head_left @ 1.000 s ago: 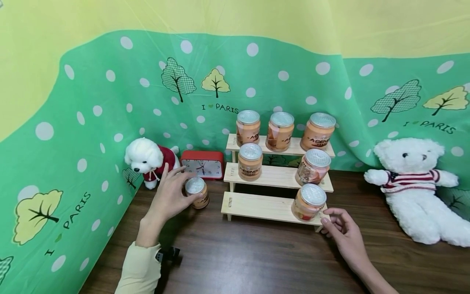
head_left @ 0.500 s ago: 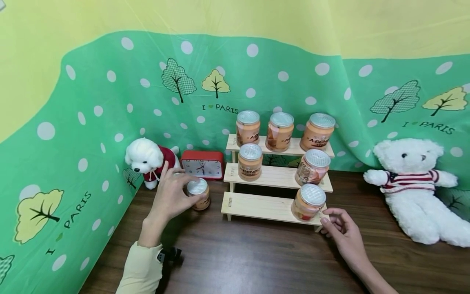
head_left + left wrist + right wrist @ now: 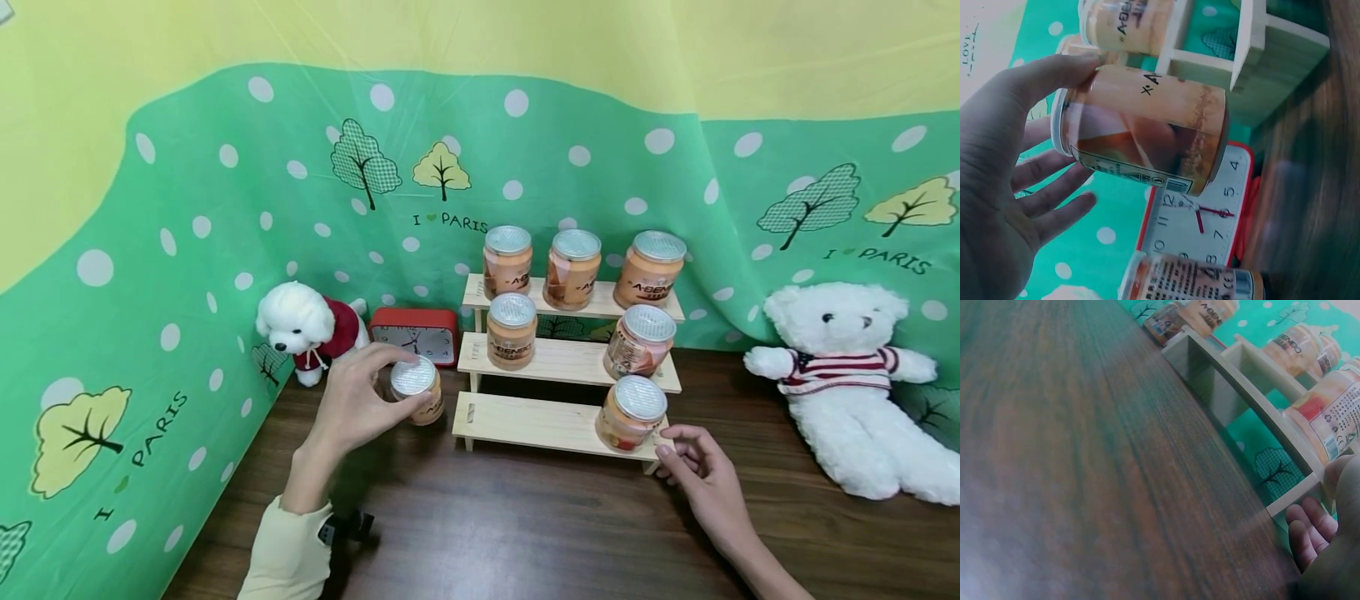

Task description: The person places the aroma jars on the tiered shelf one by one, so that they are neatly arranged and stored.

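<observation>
In the head view my left hand [image 3: 360, 396] pinches a small jar [image 3: 429, 407] of peach-coloured contents with a silver lid. Thumb and forefinger grip it near the lid, while the other fingers stretch out straight, as the left wrist view shows. The held jar [image 3: 1147, 131] is raised in front of a red clock [image 3: 415, 335]. Below it in that view stands a second jar [image 3: 1200, 279], hidden behind the hand in the head view. At the far side my right hand [image 3: 701, 479] pinches the right end of the lowest tier of a wooden step shelf [image 3: 525, 419].
Three jars line the top tier, including a middle jar [image 3: 572, 271]. The second tier carries a left jar [image 3: 512, 333] and a right jar [image 3: 637, 343]; the lowest holds one jar [image 3: 630, 417]. A plush dog [image 3: 300, 321] sits left, a teddy bear [image 3: 843, 383] right.
My left hand has carried its jar a little up and to the right, towards the shelf. The right hand has stayed at the shelf's end.
</observation>
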`<state>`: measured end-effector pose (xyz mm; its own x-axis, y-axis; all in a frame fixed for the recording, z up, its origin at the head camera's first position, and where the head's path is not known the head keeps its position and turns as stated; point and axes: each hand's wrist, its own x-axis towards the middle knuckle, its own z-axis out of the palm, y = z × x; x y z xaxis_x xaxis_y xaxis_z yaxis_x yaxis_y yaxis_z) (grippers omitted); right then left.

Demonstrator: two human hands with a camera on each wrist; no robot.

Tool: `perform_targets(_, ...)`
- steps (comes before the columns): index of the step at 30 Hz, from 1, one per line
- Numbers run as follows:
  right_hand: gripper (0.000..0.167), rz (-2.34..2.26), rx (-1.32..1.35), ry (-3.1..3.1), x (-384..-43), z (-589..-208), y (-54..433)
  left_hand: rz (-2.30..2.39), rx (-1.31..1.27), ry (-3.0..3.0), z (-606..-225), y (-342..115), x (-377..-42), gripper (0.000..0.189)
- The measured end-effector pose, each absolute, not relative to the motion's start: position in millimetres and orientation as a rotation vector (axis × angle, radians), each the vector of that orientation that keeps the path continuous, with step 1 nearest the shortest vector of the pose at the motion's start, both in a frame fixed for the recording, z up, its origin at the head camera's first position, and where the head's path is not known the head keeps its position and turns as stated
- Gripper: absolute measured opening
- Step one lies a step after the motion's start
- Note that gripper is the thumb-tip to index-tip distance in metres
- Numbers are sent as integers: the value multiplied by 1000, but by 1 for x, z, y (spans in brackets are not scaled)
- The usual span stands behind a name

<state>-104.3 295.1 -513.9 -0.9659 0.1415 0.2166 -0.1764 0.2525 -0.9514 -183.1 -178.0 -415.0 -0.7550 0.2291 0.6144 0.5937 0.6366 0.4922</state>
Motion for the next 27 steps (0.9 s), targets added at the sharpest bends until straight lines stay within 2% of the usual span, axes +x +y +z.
perform_targets(10,19,1785,26,-2257,-104,-514,294,-1173,-793,-2387,-404,-150,-167,47)
perform_targets(27,20,1798,44,-2244,-104,-514,294,-1245,-926,-2295,-416,-94,-152,51)
